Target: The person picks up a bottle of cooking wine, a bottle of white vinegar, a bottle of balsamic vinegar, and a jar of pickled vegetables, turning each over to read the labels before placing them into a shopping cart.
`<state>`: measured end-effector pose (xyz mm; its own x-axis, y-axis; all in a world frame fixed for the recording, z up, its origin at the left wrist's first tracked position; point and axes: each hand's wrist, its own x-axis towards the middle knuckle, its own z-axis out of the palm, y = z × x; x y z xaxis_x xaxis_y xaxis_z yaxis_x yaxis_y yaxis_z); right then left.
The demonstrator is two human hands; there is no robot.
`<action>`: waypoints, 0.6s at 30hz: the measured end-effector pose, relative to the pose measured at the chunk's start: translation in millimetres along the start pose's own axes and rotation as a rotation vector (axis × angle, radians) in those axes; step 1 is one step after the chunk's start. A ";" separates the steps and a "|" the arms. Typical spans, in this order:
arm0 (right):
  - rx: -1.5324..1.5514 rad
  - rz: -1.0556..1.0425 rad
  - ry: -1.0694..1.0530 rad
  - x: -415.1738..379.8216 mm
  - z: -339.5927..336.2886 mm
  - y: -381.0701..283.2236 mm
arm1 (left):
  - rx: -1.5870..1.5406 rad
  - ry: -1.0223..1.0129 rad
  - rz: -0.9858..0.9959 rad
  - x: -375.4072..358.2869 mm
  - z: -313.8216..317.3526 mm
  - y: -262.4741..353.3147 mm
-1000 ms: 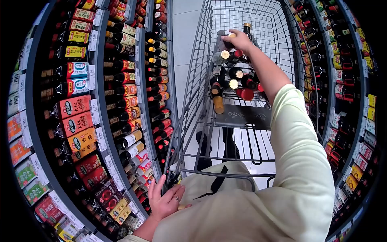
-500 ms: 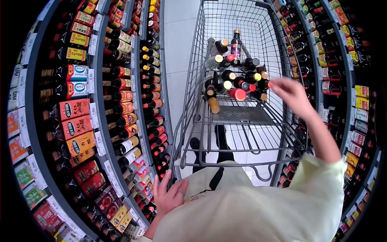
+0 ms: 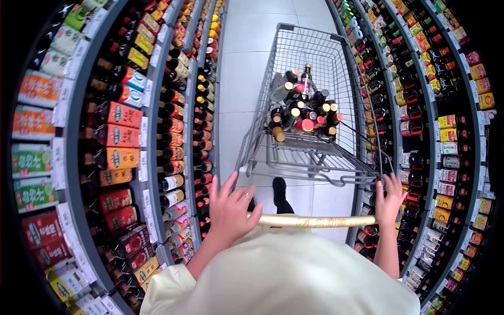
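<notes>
My left hand (image 3: 231, 209), with a ring on one finger, is spread beside the left end of the cart's yellow handle (image 3: 315, 221). It holds nothing, and its thumb is near the bar. At the handle's right end, my right hand (image 3: 388, 200) rests with its fingers stretched forward and apart, not wrapped round the bar. Ahead of both hands stands the grey wire shopping cart (image 3: 328, 38). Dark bottles with red, yellow and tan caps stand together in its basket, among them a red-capped bottle (image 3: 307, 125) and a taller bottle (image 3: 306, 81).
Shelves of bottles and boxes line the left side (image 3: 123, 134) and the right side (image 3: 446, 173), close to the cart. Pale tiled floor (image 3: 247, 68) shows between them. A dark shoe (image 3: 280, 191) is below the cart's rear frame.
My right hand has come down from above the basket's right side to the handle. My left hand has moved up to the handle's left end. The yellow handle now shows; the cart appears farther off.
</notes>
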<state>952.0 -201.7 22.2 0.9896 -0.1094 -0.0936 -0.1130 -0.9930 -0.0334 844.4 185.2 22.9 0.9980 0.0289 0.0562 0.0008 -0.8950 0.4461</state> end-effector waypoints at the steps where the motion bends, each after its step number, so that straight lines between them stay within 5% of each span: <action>1: -0.031 0.031 0.049 -1.8 -0.1 4.9 | 0.019 0.002 0.008 1.3 -1.1 -2.3; 5: 0.004 0.273 0.127 -12.2 4.2 39.4 | 0.055 0.022 0.037 7.5 -2.4 -16.5; 7: 0.094 0.192 0.271 -14.0 17.7 52.0 | 0.071 -0.068 0.029 12.6 -6.6 -19.8; 13: 0.179 0.466 0.177 -17.2 -5.1 19.6 | 0.059 -0.054 0.075 13.6 -5.5 -36.4; 18: 0.175 0.473 0.169 -22.6 -8.0 14.1 | 0.059 -0.045 0.109 4.2 -10.9 -37.2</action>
<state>928.7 -213.6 31.8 0.8259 -0.5634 0.0228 -0.5492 -0.8129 -0.1938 847.8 223.5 16.3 0.9942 -0.0886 0.0602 -0.1051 -0.9163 0.3865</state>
